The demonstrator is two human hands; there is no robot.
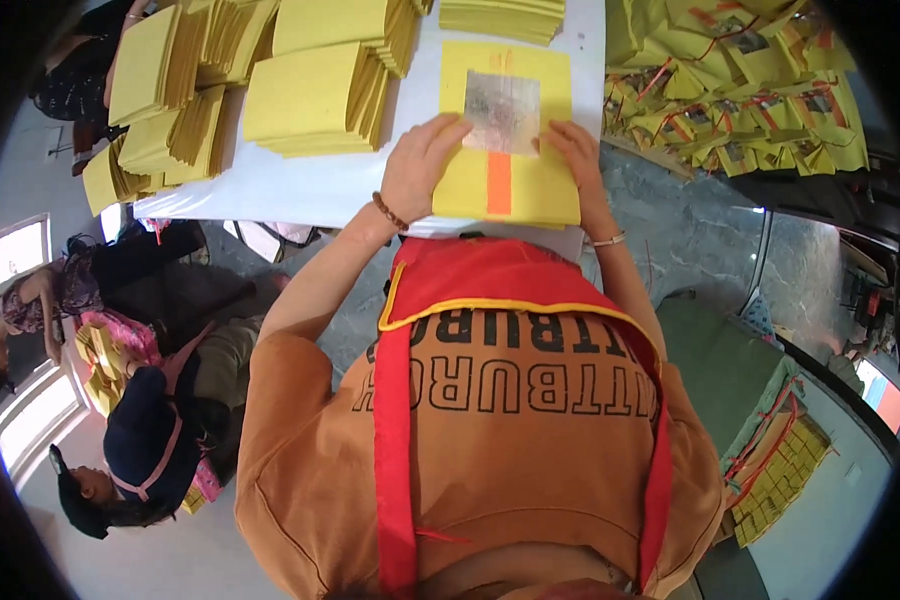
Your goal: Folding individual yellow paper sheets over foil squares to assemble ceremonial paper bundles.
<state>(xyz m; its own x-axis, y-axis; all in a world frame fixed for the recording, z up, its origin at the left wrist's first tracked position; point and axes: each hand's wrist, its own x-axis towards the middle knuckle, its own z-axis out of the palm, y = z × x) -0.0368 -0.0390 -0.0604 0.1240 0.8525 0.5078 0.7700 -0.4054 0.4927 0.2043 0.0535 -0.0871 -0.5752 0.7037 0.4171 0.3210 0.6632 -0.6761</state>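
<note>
A stack of yellow paper point(460, 195) lies at the table's near edge, in front of my body. On its top sheet are a silver foil square point(502, 110) and an orange strip point(499, 185) below the square. My left hand point(422, 160) rests on the stack's left side, fingers stretched toward the foil's left edge. Over the right side lies my right hand point(576, 160), its fingers slightly bent and apart, tips near the foil's right edge. Both palms touch the sides of the stack. The undersides of my fingers are hidden.
Several bundles of folded yellow paper point(315, 100) stand to the left on the white table point(280, 190). Another stack point(500, 18) is beyond. Yellow paper bundles with red ties point(740, 100) are piled at the right. Other people point(150, 430) sit at the left.
</note>
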